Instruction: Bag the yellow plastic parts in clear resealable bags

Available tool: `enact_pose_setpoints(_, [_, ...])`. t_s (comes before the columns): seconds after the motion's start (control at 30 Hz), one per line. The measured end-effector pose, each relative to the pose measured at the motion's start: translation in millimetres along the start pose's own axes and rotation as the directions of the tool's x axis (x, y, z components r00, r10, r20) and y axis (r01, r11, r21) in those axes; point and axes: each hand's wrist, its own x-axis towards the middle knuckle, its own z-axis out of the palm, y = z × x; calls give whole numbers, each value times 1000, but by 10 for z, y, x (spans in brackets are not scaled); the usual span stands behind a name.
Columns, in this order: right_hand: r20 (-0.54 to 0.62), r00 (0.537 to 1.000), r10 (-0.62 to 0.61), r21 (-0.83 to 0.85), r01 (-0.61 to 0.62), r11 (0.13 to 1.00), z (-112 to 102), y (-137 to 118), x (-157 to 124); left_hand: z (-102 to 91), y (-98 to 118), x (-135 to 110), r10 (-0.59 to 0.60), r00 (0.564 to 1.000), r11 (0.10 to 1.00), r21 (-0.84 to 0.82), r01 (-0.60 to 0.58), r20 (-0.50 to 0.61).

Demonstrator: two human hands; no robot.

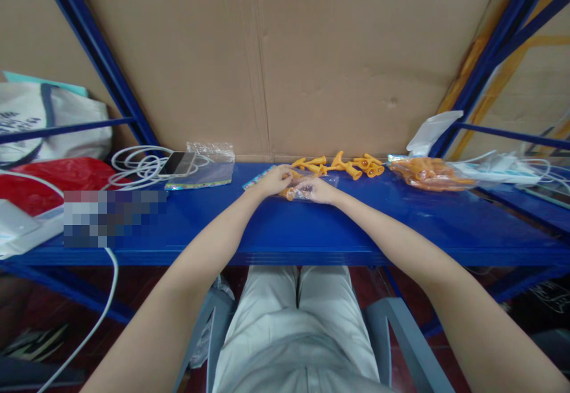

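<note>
My left hand [276,180] is closed on the left side of a clear plastic bag [330,180] with a colourful printed header [259,177]. At the bag's right part, my right hand [319,192] has its fingers bent and pressed against the film. An orange plastic piece [290,193] shows between the two hands; most of it is hidden by fingers and film. Just behind the hands lie several loose orange branched plastic pieces [341,161] with tube-like ends. Further right, a filled clear bag [430,173] holds more orange pieces.
The blue shelf table [307,233] has a cardboard panel [333,66] behind it. On its left are a flat clear bag [211,172], a coiled white cable [136,164] and a red bag [66,182]. White cables and packets [503,167] lie at the right. Chair arms [396,316] flank my legs.
</note>
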Motion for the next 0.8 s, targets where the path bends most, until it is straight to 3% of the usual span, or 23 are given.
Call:
enact_pose_setpoints(0.27, [91,995,-42,56,37,998,-32,-26,-13,76,-73,19,-29,999,993,-119,26,-21])
enact_pose_setpoints(0.43, [111,994,-18,15,16,1000,-15,-11,-2,197,-260,76,-47,997,966,-250,62,69])
enact_pose_setpoints(0.67, [-34,998,45,-54,-47,997,35,-76,20,237,-311,112,-107,988,945,-297,137,113])
enact_pose_setpoints(0.8, [-223,963,150,-144,-185,972,-34,-95,11,231,-287,101,-127,986,952,-267,151,106])
